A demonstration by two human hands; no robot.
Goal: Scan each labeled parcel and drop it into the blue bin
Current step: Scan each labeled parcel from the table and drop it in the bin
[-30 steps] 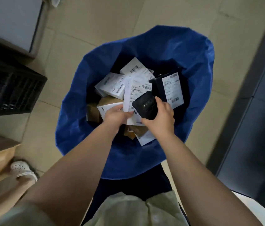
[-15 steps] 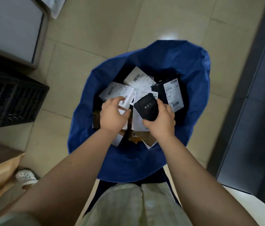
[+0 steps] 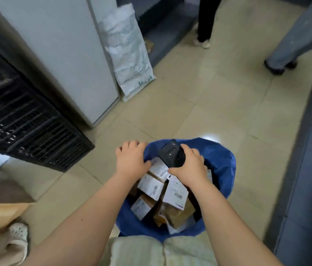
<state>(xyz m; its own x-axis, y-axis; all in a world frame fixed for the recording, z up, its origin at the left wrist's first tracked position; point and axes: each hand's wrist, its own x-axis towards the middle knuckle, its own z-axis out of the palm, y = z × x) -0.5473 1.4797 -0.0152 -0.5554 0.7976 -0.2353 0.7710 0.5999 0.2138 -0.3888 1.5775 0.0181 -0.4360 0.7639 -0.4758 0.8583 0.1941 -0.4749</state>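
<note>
The blue bin (image 3: 222,169) stands on the floor right in front of me, lined with a blue bag. Several labeled parcels (image 3: 152,186) lie inside, brown boxes and white-labeled packs with barcodes up. My right hand (image 3: 189,166) grips a black handheld scanner (image 3: 172,155) over the bin's far side. My left hand (image 3: 131,160) hovers at the bin's left rim, palm down, fingers loosely curled and holding nothing.
A black slatted crate (image 3: 26,123) and a grey cabinet (image 3: 55,50) stand to the left. A white sack (image 3: 130,50) leans on the cabinet. Two people's legs (image 3: 285,35) stand at the far right. A dark sofa (image 3: 308,169) runs along the right.
My head has tilted up, so the bin sits lower in view and the room shows. My left hand has let go of a parcel and risen to the bin's rim.
</note>
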